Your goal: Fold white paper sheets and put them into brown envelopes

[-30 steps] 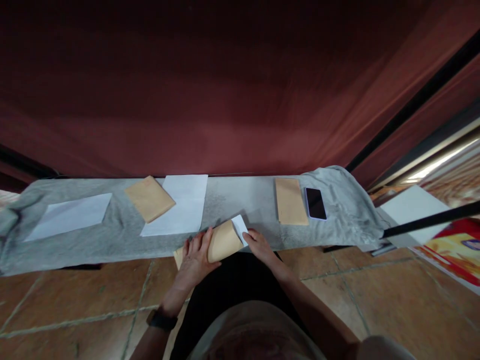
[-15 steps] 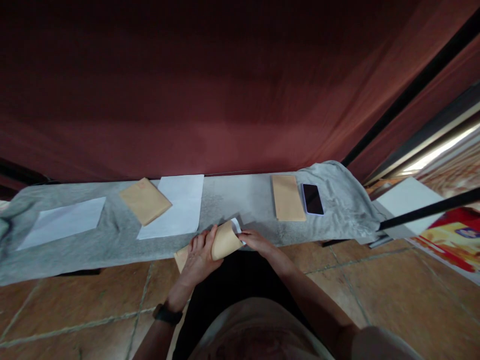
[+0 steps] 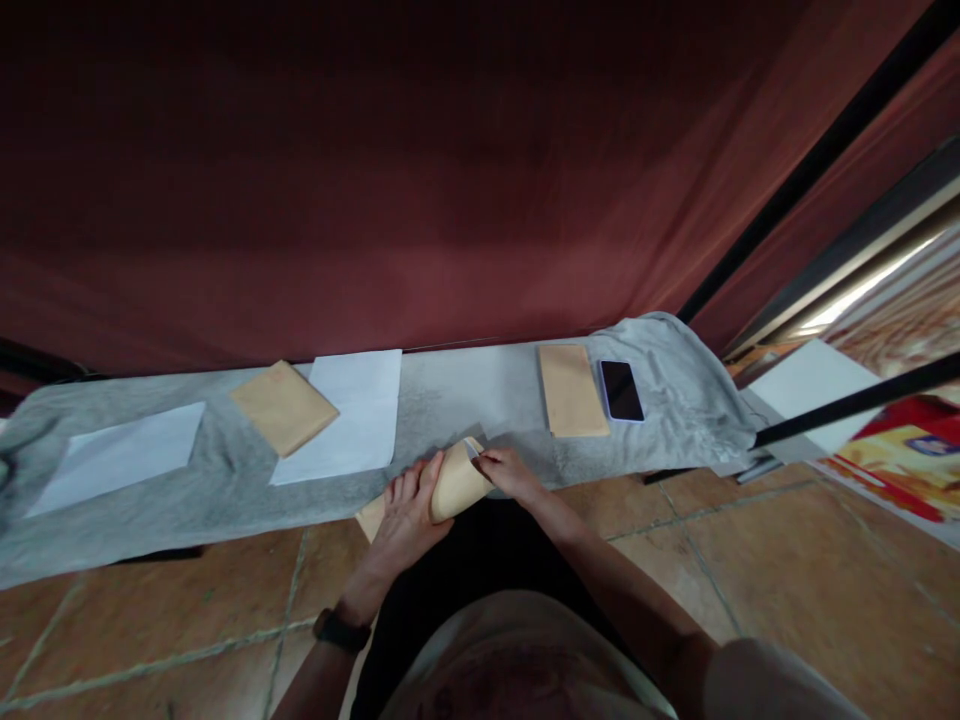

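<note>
Grey cloth covers the desk [image 3: 487, 385] below a dark red curtain [image 3: 450, 170]. At its near edge, my left hand [image 3: 409, 505] grips a curled tan paper envelope [image 3: 456, 482]; my right hand [image 3: 510, 472] pinches the white folded sheet [image 3: 472, 446] at its mouth.

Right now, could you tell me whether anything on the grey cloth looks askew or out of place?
Yes: the brown envelope on the left lies turned at an angle, overlapping the white sheet, unlike the straight brown envelope beside the phone. The envelope in hand bows upward, bent between both hands.
</note>
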Demonstrator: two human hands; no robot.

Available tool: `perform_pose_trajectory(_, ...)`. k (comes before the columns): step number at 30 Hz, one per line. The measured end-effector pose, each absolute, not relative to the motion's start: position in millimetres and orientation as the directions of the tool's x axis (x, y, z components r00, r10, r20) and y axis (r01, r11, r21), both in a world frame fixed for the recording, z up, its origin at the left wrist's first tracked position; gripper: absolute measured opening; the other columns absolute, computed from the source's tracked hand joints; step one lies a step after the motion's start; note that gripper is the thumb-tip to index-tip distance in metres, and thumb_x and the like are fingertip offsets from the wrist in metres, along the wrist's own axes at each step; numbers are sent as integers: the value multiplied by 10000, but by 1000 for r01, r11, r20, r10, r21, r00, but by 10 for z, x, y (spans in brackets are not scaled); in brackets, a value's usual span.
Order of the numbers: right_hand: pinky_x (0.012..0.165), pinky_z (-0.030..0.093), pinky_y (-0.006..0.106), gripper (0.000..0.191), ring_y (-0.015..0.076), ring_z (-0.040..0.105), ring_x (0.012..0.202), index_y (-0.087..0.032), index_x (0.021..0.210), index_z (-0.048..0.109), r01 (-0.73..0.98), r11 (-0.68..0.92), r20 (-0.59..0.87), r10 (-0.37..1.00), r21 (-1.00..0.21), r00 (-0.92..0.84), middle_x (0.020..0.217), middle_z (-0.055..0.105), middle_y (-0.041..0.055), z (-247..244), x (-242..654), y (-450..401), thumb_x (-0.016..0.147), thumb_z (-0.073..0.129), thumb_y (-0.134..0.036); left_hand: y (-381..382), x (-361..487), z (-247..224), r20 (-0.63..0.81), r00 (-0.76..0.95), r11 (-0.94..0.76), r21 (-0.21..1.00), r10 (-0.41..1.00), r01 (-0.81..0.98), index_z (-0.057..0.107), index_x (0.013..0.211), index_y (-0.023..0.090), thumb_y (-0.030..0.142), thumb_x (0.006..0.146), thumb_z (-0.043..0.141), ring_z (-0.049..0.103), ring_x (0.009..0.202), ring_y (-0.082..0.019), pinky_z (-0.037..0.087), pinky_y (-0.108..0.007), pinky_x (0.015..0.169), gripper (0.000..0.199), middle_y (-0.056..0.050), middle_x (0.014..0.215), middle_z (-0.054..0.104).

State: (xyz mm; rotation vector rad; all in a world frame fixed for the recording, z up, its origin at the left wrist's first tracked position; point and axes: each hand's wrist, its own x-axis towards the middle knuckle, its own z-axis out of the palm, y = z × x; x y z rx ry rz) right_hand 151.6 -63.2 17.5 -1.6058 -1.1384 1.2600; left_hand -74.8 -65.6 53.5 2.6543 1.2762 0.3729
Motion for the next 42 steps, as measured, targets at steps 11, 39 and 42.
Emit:
perform_pose_trajectory(11, 652, 430, 250, 147, 168, 633, 702, -232, 755, 731, 253, -231, -190, 966, -939, 176, 727, 715, -8, 150, 1451, -699, 823, 601, -244, -618, -713, 511, 135, 622, -634, 250, 771, 732, 169, 1618, 198, 288, 742, 712, 521, 1234, -370, 381, -481, 1054, 1034, -181, 1443, 501)
perform_pose_trajectory(39, 640, 562, 299, 130, 224, 714, 729, -234, 769, 627, -476, -193, -381, 860, -858, 338, 745, 737, 15, 265, 1530, -667, 652, 636, -290, -526, -670, 675, 360, 58, -286, 623, 931, 728, 258, 1601, 240, 496, 940, 606, 256, 1529, -336, 300, -543, 1210, 789, -178, 1653, 222)
perform_pose_trajectory(42, 722, 587, 315, 196, 236, 733, 847, -232, 803, 617, -555, -150, -382, 864, -818, 329, 850, 764, 35, 280, 1441, -688, 612, 646, -264, -505, -597, 577, 78, -204, 28, 881, 976, 473, 332, 1563, 245, 499, 915, 633, 383, 1470, -314, 415, -501, 1149, 759, -173, 1618, 305)
